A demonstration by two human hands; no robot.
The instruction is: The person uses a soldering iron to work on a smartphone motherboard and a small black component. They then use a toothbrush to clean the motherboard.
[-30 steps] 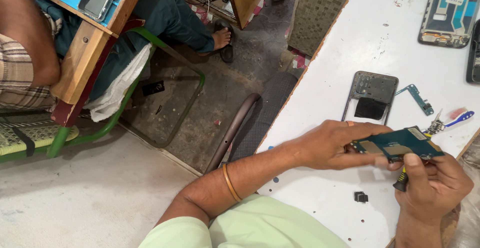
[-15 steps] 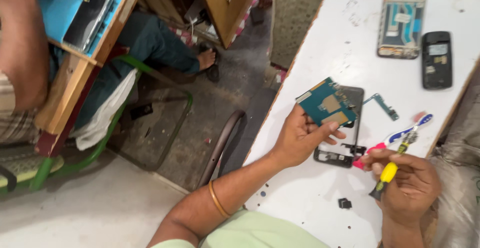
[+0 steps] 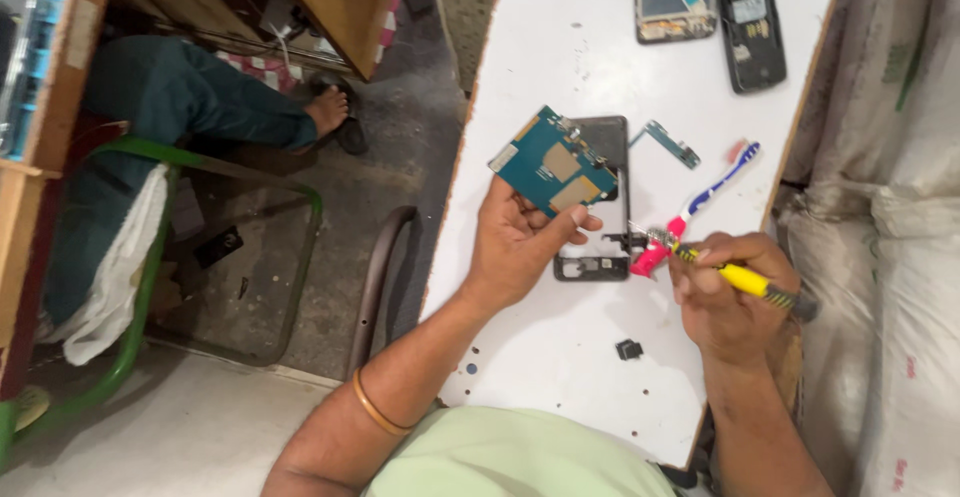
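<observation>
— White counter point(image 3: 560, 377); what's happening on it?
— Left hand point(image 3: 515, 247) grips a teal circuit board point(image 3: 553, 165), lifted above the open phone frame point(image 3: 598, 247). Right hand point(image 3: 725, 292) is closed around a yellow-handled screwdriver point(image 3: 735, 277).
— Step?
— Board looks freed; it needs a steady set-down.

On the table point(image 3: 560, 47), the phone frame point(image 3: 600, 257) lies under the raised circuit board point(image 3: 553, 165); toothbrush point(image 3: 700, 202) at its three o'clock — two phones point(image 3: 750, 29) at twelve, small part point(image 3: 628, 349) at six.
</observation>
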